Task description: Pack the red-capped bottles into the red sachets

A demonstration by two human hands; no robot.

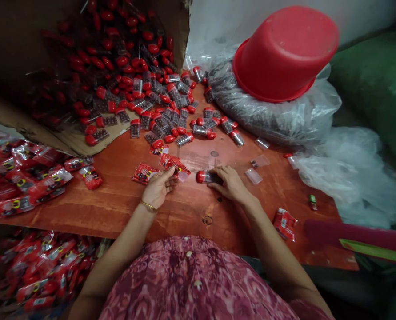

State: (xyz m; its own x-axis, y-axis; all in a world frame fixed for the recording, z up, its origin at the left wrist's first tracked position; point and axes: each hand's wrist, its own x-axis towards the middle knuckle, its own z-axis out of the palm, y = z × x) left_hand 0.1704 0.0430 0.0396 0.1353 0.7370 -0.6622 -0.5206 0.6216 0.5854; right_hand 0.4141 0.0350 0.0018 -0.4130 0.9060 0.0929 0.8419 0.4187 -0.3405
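Observation:
Near the middle of the orange-red table (114,195), my left hand (158,187) has thumb and fingers closed on a red printed packet (177,166) with a clear end. Another red packet (143,173) lies just left of that hand. My right hand (229,182) is wrapped round a small red-capped container (202,177), which lies on its side with its cap toward the left hand. The container's dark body is partly hidden by the fingers. Two clear plastic pieces (254,176) rest right of my right hand.
A large cardboard box (14,106) spills red-capped containers (164,124) at the back left. Filled red packets (27,178) lie left, more below the table. A red tub (284,53) stands upside down on a plastic bag (267,120). One packet (285,224) lies right.

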